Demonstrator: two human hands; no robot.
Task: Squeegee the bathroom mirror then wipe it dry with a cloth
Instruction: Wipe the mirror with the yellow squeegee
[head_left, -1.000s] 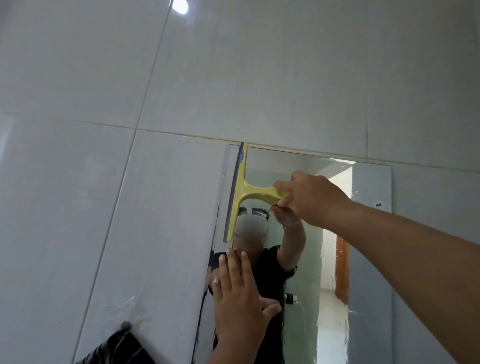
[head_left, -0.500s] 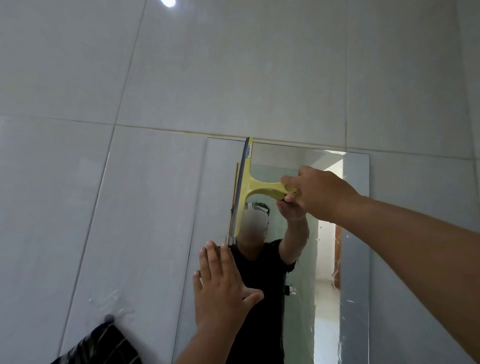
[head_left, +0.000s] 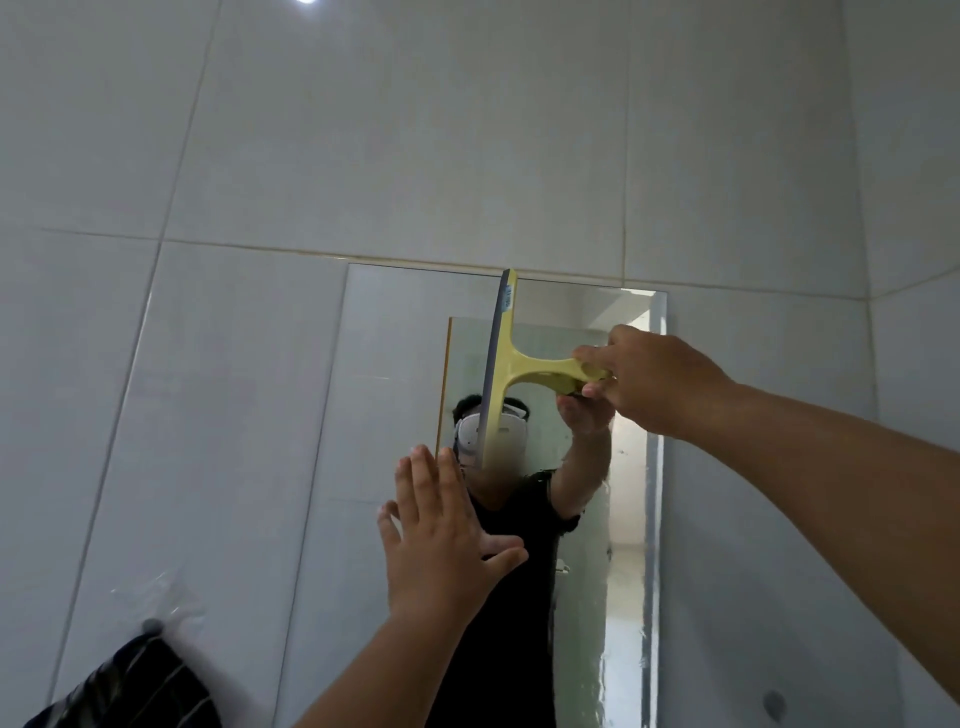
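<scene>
A tall frameless mirror (head_left: 384, 374) is fixed to the pale tiled wall. My right hand (head_left: 654, 379) grips the handle of a yellow squeegee (head_left: 506, 358). Its blade stands upright against the glass near the top edge, about mid-width. My left hand (head_left: 441, 540) rests flat on the mirror below the blade, fingers spread, holding nothing. Water streaks and drops show down the mirror's right strip. A dark striped cloth (head_left: 135, 686) hangs from a wall hook (head_left: 151, 625) at the lower left.
Large grey-white wall tiles (head_left: 467, 130) surround the mirror. A wall corner runs down the far right. A small round fitting (head_left: 774, 704) sits on the wall at lower right. The mirror reflects a person in a black shirt and a bright doorway.
The squeegee blade has slid rightwards across the top of the mirror, from near its left edge to about mid-width. My left hand stays flat on the glass.
</scene>
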